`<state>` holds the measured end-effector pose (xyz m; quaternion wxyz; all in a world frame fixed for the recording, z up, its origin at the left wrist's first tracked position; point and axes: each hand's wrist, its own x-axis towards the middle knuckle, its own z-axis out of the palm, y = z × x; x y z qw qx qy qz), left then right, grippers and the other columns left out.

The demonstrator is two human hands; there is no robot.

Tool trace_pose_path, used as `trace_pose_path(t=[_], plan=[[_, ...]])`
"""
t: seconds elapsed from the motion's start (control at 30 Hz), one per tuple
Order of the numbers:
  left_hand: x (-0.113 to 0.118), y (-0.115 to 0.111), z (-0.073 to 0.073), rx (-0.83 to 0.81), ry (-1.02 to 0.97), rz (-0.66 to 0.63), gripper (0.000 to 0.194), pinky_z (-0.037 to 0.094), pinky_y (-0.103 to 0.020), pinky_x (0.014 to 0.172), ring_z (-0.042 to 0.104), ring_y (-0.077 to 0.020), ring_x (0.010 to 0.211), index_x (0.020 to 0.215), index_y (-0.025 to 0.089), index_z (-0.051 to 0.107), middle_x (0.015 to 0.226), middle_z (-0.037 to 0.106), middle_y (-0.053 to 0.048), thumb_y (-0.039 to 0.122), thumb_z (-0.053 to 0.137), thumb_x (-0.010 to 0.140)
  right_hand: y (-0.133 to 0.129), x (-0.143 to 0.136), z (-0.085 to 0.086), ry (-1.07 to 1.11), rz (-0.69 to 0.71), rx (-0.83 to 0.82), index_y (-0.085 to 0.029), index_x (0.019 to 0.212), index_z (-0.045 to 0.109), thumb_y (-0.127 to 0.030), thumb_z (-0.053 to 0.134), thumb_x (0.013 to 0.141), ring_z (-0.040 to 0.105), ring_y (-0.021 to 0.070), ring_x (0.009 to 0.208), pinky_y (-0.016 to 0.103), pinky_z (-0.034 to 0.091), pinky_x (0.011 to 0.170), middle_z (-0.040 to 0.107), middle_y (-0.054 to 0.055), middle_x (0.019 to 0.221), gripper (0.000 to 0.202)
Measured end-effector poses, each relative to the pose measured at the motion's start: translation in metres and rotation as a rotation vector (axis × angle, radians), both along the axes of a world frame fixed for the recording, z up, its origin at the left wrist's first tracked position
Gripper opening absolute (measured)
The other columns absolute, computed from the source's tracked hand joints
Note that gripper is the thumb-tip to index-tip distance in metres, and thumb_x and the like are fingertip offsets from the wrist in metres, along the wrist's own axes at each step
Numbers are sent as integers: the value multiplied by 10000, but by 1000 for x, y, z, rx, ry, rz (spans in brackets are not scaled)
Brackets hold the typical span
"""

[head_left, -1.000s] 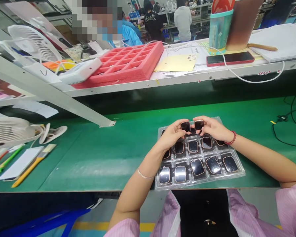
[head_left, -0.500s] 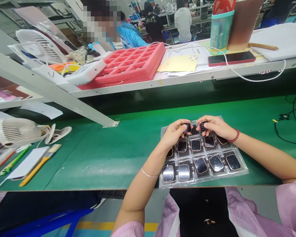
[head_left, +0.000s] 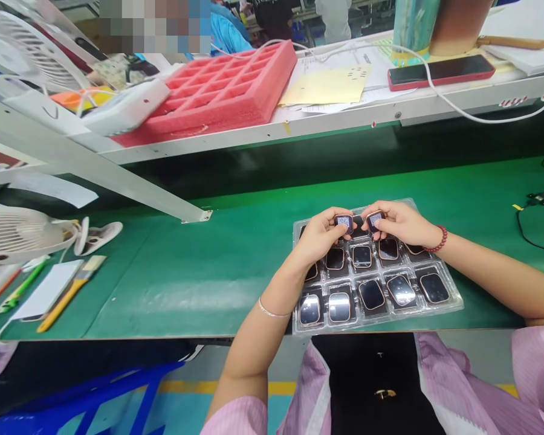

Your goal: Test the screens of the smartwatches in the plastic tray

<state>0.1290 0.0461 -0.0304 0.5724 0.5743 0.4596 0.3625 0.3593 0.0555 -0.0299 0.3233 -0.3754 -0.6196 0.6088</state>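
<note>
clear tray (head_left: 456, 302) on green bench (head_left: 163, 278) below shelf (head_left: 326, 122)

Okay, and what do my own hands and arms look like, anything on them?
Both hands are gloveless. The left hand side has a thin, pale bangle on the forearm; the right hand side has a dark red beaded bracelet at the wrist. The pinkish-lilac sleeves look finely striped, ending around the elbows.

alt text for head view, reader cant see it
Left hand holds one watch, right hand another, both showing a code-like pattern, above a clear tray of watches on a green table; a shelf behind holds a red foam tray and phone.
</note>
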Motion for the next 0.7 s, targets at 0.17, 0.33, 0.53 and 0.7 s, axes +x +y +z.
trace_pose_path(t=[0.17, 0.33, 0.53, 0.7], plan=[[1, -1, 1, 4, -26, -29, 273, 453, -193, 539, 687, -112, 678, 1085, 151, 658, 980, 769, -79, 210, 694, 821, -2, -1, 2, -16, -22, -6, -172, 1062, 677, -69, 624, 907, 710, 80, 631, 179, 603, 604, 763, 23, 906, 194], [1, -2, 1, -3, -30, -44, 272, 461, -192, 541, 684, -109, 686, 1095, 153, 651, 997, 766, -81, 217, 689, 833, -2, 0, 1, 4, -8, 6, -171, 1063, 678, -90, 649, 904, 711, 88, 640, 190, 611, 609, 758, 27, 911, 180], [1, -1, 0, 17, -21, -64, 279, 463, -206, 561, 686, -117, 698, 1100, 156, 652, 1002, 764, -81, 233, 687, 833, -1, 1, -3, 9, 20, 41, -179, 1093, 676, -185, 673, 916, 715, 107, 669, 223, 628, 638, 758, 48, 949, 177], [2, -2, 1, 17, 8, -64, 283, 446, -208, 558, 686, -125, 694, 1091, 160, 655, 975, 756, -72, 266, 702, 833, -2, 0, -4, -4, 32, 93, -182, 1094, 675, -200, 664, 910, 717, 120, 680, 254, 635, 655, 746, 56, 984, 185]])
